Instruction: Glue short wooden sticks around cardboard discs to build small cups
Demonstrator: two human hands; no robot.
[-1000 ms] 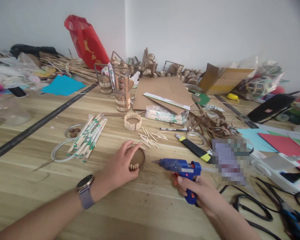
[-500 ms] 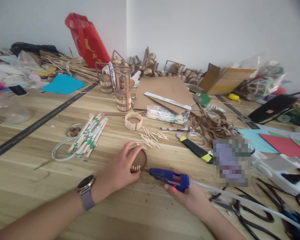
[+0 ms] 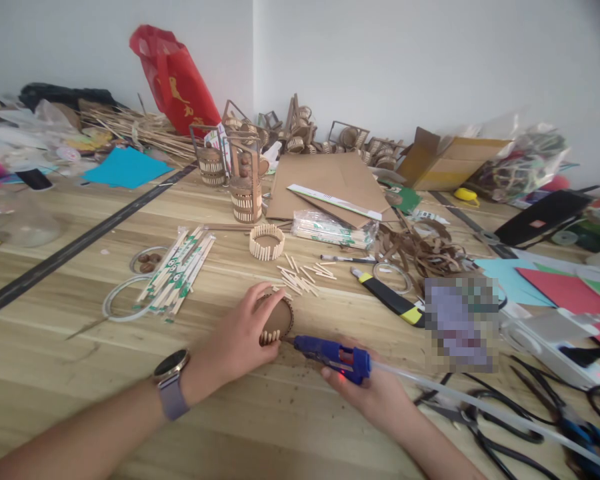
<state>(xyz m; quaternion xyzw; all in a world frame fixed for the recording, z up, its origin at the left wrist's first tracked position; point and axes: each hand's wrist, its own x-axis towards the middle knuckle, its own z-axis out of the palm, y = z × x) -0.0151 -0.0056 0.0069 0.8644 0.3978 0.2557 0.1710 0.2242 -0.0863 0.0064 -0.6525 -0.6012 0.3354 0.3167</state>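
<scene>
- With left hand point(image 3: 233, 333), pinching round brown disc with ridged rim point(image 3: 279, 317) between thumb and fingers (clamped on it, fingertips spread around the rim).
- Sitting toward near edge of pale wood-grain worktop point(image 3: 260, 427), same disc, with short row of pale wooden pegs point(image 3: 271, 335) along its near side.
- With right hand point(image 3: 383, 393), clamped on blue plastic glue gun point(image 3: 323, 352); small red light showing.
- Aiming gun's nozzle at rim, right beside pegs and left thumb (cannot tell if touching).
- Sticking out of gun's back toward right near corner of worktop: long translucent glue stick point(image 3: 455, 393).
- Just beyond disc, toward far edge: scattered loose pale wooden sticks point(image 3: 295, 283), then upright ring of pale pegs point(image 3: 264, 253).
- Toward left edge: pale sticks in green-and-white wrappers point(image 3: 177, 273), partly over white ring-shaped tape roll point(image 3: 111, 308).
- Toward right edge: black-and-yellow utility knife point(image 3: 387, 295), tangled brown strips point(image 3: 425, 247).
- At right near corner: black-handled scissors point(image 3: 473, 413), partly behind glue stick.
- Near far edge: brown lidded baskets with tall handles point(image 3: 246, 200), flat brown cardboard point(image 3: 325, 173).
</scene>
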